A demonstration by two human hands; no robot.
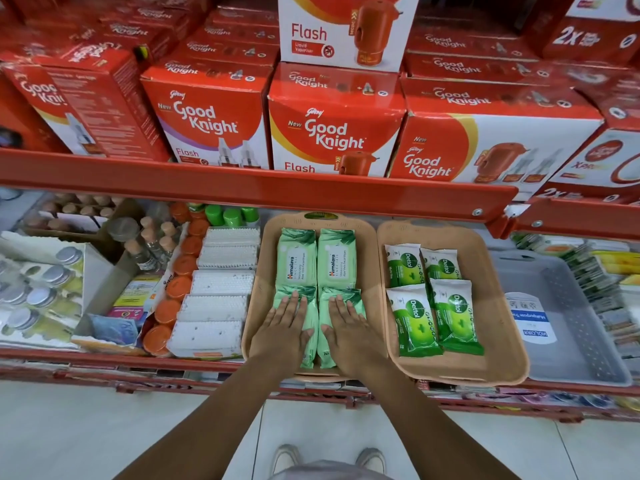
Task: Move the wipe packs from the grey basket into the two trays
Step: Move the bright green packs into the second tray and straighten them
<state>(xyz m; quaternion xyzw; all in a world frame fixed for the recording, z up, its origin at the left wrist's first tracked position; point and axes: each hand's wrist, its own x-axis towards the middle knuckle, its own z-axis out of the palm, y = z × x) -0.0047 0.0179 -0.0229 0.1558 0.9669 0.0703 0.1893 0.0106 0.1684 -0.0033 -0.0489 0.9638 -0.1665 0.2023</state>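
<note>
Starting at the left, my left hand (289, 323) lies flat, fingers spread, palm down on the near-left pale green wipe pack (304, 327) in the left tray (256, 296). It grips nothing; it only presses. My right hand (346, 325) does the same on the near-right pale green pack (349, 299) beside it. Behind these two, the far pair of Himalaya packs (317, 259) lies side by side, so this tray carries four in a two-by-two block.

Moving right, the right tray (498, 323) holds four Dettol packs (433, 299), also in two rows, slightly skewed. Further right sits the grey basket (575, 341). I see only a white and blue labelled item (531, 318) on its floor; it may be a pack or just a sticker, the angle makes that hard to settle.

I judge the step in hand to be the settling of the last green packs, flattening them into line. The transfer looks nearly or fully done. Next I would lift both palms clear without dragging the packs, then check the basket for anything left.
</note>
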